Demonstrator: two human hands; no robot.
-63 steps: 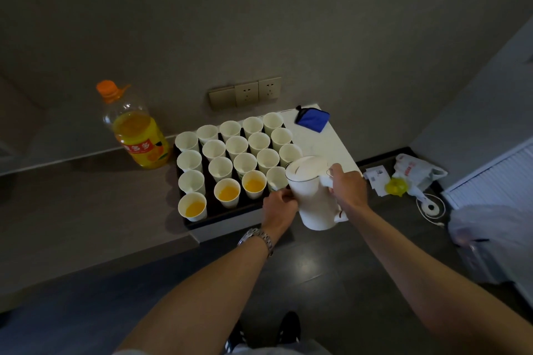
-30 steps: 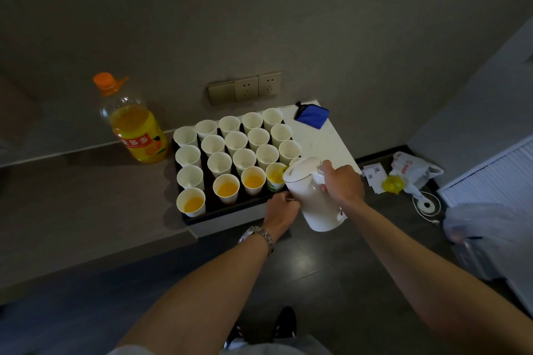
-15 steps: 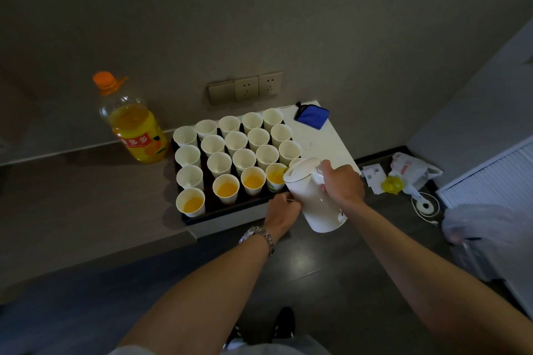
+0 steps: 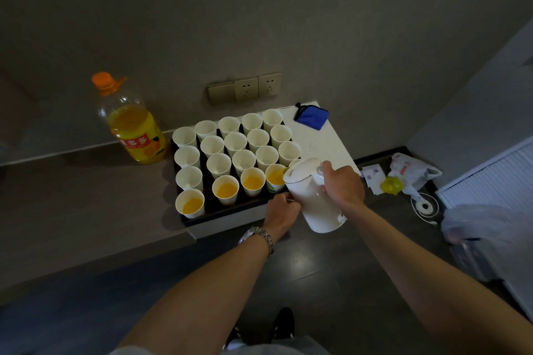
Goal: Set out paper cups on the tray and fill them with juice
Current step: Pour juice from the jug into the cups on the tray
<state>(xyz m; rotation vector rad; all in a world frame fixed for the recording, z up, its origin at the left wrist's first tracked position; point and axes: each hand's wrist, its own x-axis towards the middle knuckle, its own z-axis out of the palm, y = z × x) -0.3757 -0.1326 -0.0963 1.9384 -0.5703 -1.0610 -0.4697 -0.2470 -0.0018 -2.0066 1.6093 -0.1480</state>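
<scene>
Head view showed the right hand (image 4: 341, 186) gripping the kettle (image 4: 313, 196), tipped spout-first over the fourth front-row cup (image 4: 275, 177) on the tray (image 4: 227, 212). The left hand (image 4: 282, 212), fingers curled, rested at the tray's near edge beside the kettle. The juice bottle (image 4: 135, 127) stood left of the tray, well apart.

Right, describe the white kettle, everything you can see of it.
The kettle is plain white, smooth, plastic-looking, with a domed lid ringed by a thin dark seam. The right hand grips its handle and tilts it left, spout over the fourth front-row cup, where orange juice shows at the lip. It hangs above the tray's near right corner. The left hand is beside its base.
</scene>
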